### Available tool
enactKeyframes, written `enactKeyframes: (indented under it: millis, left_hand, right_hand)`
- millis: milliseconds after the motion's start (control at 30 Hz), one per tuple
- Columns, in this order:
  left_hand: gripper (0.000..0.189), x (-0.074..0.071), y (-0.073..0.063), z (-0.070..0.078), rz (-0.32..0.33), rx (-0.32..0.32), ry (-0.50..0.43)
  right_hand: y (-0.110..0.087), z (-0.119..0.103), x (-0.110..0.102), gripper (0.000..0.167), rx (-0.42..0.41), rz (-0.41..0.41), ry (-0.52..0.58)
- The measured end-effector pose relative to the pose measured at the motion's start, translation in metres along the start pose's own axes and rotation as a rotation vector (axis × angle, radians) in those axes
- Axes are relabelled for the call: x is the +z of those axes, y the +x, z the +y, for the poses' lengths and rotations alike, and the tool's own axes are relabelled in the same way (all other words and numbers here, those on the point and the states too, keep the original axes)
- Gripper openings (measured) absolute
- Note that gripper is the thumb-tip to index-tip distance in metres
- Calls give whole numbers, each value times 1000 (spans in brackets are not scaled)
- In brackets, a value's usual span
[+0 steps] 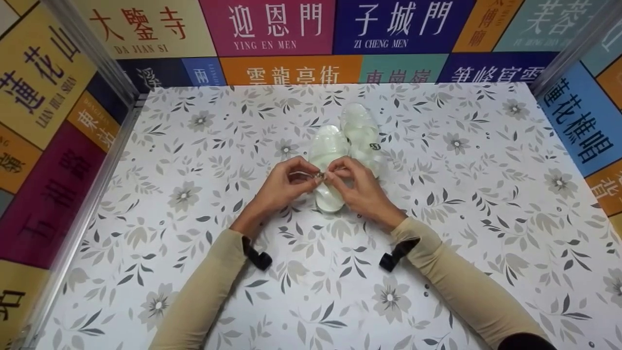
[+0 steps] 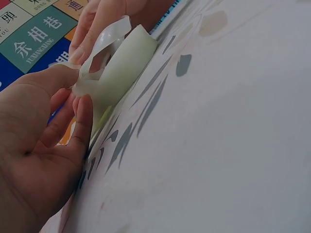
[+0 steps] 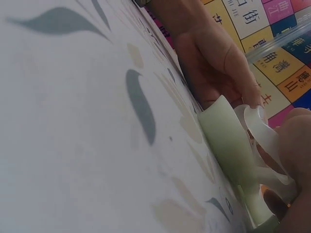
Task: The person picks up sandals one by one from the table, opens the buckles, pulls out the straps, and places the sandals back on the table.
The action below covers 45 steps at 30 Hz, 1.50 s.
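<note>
Two pale green, see-through sandals lie side by side on the table, toes facing away. Over the nearer sandal (image 1: 330,200), my left hand (image 1: 284,184) and right hand (image 1: 358,183) meet with their fingertips almost together. Between thumb and fingers, the left hand (image 2: 34,116) pinches one end of the thin ankle strap (image 2: 108,36). From the other side, the right hand (image 3: 297,150) pinches the strap (image 3: 262,127) too. A small shiny piece (image 1: 319,175) shows between the fingertips, its details mostly covered. The sandal's heel (image 3: 228,136) stands close against the tabletop.
The second sandal (image 1: 358,121) lies just behind and right of the first, a small dark mark (image 1: 374,146) on it. A leaf-and-flower-patterned cloth (image 1: 194,243) covers the table. Colourful panels with lettering (image 1: 272,29) rise along the back and sides.
</note>
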<state>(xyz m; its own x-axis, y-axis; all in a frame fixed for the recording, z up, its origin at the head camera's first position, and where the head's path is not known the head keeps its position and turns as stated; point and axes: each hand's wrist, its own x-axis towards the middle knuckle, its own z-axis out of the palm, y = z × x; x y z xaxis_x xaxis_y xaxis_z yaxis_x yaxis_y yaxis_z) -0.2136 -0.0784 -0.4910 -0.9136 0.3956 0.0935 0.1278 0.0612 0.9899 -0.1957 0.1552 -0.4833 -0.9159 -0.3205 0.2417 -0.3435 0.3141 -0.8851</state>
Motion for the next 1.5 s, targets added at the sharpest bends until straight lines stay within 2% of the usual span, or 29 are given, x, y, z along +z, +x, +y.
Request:
enactKeyframes:
  millis: [267,433,700,933,1133,1333,1500]
  left_hand:
    - [25,-2,-1,-1,-23,-14,-21]
    - [26,-2,-2,0,-36,-7,-1]
    - [28,1,-3,1,-18,2,9]
    - [25,1,-3,2,-4,48,52]
    - [22,2,-2,1,16,90,107]
    - [22,2,-1,-1,11,155,130]
    - [21,1,-2,-1,25,146,124]
  right_hand:
    - [1,-2,0,22,-13,5,-36]
    - [2,-3,-1,23,-16,11,-61]
    - [0,-1,0,27,17,31,65]
    - [0,-2,-1,29,0,35,82]
    - [1,-2,-1,33,5,37,62]
    - [2,-2,-1,33,-14,13,-19]
    - [1,-4,-3,27,-19,0,-69]
